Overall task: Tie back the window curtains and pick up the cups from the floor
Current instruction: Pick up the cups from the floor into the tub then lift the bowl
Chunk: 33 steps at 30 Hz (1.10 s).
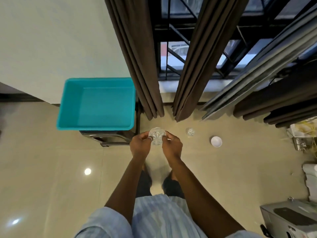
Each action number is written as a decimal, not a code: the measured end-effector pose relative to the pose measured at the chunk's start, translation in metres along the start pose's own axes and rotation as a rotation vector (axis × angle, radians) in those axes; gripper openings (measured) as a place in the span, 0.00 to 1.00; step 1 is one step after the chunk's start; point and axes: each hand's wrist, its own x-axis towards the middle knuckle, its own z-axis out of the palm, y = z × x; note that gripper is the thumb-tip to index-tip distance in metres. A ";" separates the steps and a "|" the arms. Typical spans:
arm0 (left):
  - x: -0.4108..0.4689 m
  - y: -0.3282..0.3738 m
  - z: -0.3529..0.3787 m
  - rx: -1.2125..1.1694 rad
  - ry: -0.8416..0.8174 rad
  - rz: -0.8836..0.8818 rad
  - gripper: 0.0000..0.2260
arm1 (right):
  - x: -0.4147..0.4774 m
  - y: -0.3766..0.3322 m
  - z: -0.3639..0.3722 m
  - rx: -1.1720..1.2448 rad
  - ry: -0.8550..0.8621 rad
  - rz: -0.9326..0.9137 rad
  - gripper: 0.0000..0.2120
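A clear glass cup (157,136) is held between both hands above the floor, in front of my feet. My left hand (139,146) grips its left side and my right hand (172,147) grips its right side. A second clear glass cup (191,132) stands on the floor to the right, and a white cup (216,141) stands farther right. Two brown curtain panels, the left curtain (137,57) and the middle curtain (193,62), hang loose down to the floor in front of the barred window (171,54). Another curtain (277,93) hangs at the right.
A turquoise plastic tub (77,121) sits on a dark stool (109,137) just left of my hands, against the white wall. Bags and metal items (303,134) lie at the right edge, and a grey box (289,220) stands at the lower right. The floor is beige tile.
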 end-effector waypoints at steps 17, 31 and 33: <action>0.056 -0.057 -0.170 0.095 0.032 0.174 0.09 | -0.088 -0.038 0.138 -0.398 -0.022 -0.318 0.12; 0.107 -0.074 -0.274 0.161 0.033 0.331 0.08 | -0.111 -0.072 0.238 -0.485 -0.012 -0.461 0.11; 0.114 -0.070 -0.278 0.151 0.054 0.343 0.09 | -0.108 -0.083 0.244 -0.497 -0.028 -0.483 0.12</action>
